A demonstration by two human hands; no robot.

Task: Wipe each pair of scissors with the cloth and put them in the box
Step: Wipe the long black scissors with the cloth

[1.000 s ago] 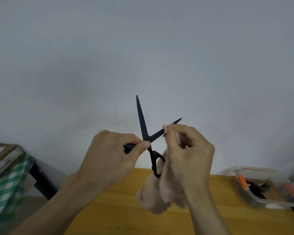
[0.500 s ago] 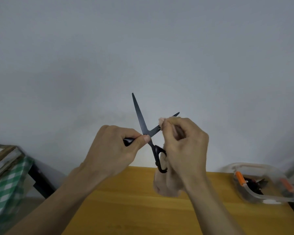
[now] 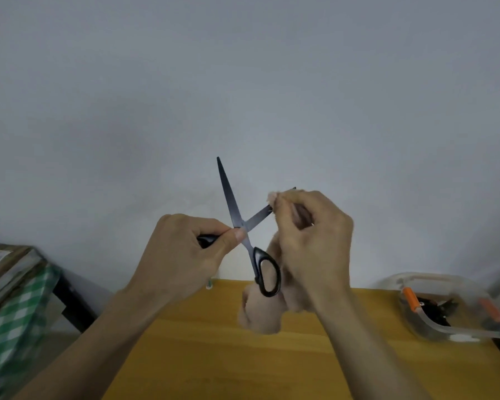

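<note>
While we wipe the scissors (image 3: 237, 209)

Our left hand (image 3: 182, 255) grips one handle, spreading the blades so our right hand (image 3: 312, 241) pinches the cloth (image 3: 260, 316) along one.

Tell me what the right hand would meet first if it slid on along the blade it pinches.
Right hand, with the cloth, would probably pass the scissors tip; beyond looks free to the wall.

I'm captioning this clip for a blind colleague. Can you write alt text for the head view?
Two hands hold open black scissors above a wooden table: the left hand grips one handle, the right hand pinches a pink cloth around one blade. A clear box sits at right.
</note>
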